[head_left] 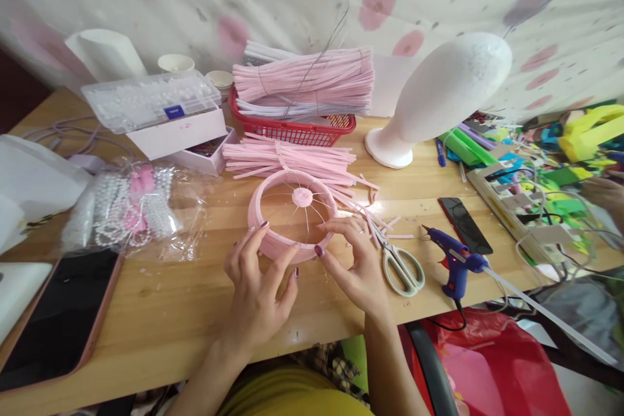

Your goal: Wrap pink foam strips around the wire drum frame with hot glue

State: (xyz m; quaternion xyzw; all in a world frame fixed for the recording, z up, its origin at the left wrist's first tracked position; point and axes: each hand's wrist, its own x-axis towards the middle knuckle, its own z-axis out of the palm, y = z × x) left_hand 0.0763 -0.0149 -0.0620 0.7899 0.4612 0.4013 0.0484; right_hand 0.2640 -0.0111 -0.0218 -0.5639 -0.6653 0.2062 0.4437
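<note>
A round pink frame [255,216] stands on the table in front of me, its broad band wrapped in pink fuzzy strips. Thin wires run from the band to a small pink disc [302,197] in the middle. My left hand [258,279] grips the near-left part of the band, fingertips on the rim and thumb lower at the outside. At the near-right rim, my right hand [353,263] holds the band between thumb and fingers. Pink pipe cleaners [292,159] lie just behind the frame. Scissors [403,271] with pale green handles rest to its right.
A blue glue gun [458,260] and a dark phone [465,225] lie at right, beside a power strip [511,221]. Behind are a red basket [307,134] and a white foam head [448,88]. Bagged beads [141,208] and a larger phone [58,318] are left. Another person's hand [604,195] shows far right.
</note>
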